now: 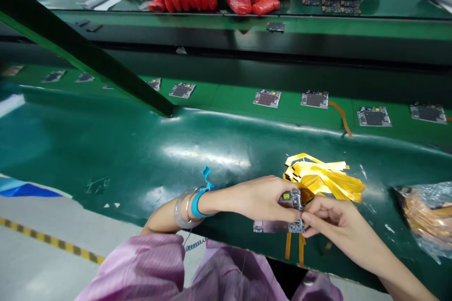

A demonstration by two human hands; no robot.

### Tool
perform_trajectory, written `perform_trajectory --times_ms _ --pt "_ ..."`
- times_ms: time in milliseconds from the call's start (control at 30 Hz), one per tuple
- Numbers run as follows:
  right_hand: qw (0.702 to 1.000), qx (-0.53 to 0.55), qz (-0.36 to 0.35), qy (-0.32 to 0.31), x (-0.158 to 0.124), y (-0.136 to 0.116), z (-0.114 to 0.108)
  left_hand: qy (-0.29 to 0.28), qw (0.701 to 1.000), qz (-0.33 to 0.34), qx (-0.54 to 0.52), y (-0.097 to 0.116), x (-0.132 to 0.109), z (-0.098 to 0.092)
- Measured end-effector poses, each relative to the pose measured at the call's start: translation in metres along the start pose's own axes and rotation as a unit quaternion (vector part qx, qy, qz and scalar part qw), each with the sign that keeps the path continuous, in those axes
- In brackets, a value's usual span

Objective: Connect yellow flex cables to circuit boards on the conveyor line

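At five o'clock the left hand (pixel 261 197) grips the board (pixel 277 227) and the right hand (pixel 341 224) pinches its edge, work on it seemingly unfinished, with loose cables (pixel 318 177) left at four o'clock.

Light: bright, seemingly from overhead.
Green mat (pixel 106 143): broad white glare mid-surface, pale streak along its far edge.
Yellow ribbons (pixel 325 181): strong shine, near-white patches.
Plastic bag (pixel 429 218): scattered glints.
Belt (pixel 226 103): dark shadow band behind.
Left hand (pixel 252 197), right hand (pixel 337 221): well lit, fairly crisp.
Far-left boards (pixel 54 76): soft, smeared.
Edges: wide-angle stretch, long lines bowed.
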State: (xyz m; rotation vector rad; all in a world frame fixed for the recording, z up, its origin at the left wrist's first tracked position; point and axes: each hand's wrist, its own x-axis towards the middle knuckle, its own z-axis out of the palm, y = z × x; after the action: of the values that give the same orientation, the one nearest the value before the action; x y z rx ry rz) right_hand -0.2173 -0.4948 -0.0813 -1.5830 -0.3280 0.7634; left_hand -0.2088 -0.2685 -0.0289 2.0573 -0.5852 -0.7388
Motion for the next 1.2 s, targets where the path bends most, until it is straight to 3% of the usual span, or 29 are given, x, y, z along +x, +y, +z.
perform_trajectory --times_ms 333,500,667,900,1000,1067,1133,1200 --pt "0.997 0.07 0.017 -0.002 0.006 0.005 -0.001 0.016 1.0 -0.013 -0.018 -0.003 0.005 0.0" --pt "0.992 0.121 0.044 -0.01 0.006 0.01 -0.001 0.043 0.998 -0.055 0.002 -0.011 0.009 0.003" --pt "0.982 0.183 0.04 0.017 0.01 0.011 -0.008 0.06 0.998 -0.025 -0.012 -0.014 0.007 -0.005" --pt "0.998 0.063 0.006 0.001 0.038 -0.016 0.0 0.148 0.984 -0.099 0.023 0.002 -0.008 -0.02" --pt "1.0 0.021 -0.008 0.004 0.064 -0.037 0.012 0.197 0.973 -0.1 0.07 -0.007 -0.018 -0.037" --pt "0.999 0.011 -0.029 0.012 0.089 -0.056 0.018 0.297 0.935 -0.125 0.146 -0.024 -0.028 -0.062" --pt "0.998 0.005 -0.061 0.034 0.122 -0.076 0.021 0.426 0.847 -0.195 0.251 -0.045 -0.041 -0.097" --pt "0.994 -0.006 -0.089 0.068 0.16 -0.097 0.02 0.494 0.778 -0.252 0.296 -0.068 -0.057 -0.136"
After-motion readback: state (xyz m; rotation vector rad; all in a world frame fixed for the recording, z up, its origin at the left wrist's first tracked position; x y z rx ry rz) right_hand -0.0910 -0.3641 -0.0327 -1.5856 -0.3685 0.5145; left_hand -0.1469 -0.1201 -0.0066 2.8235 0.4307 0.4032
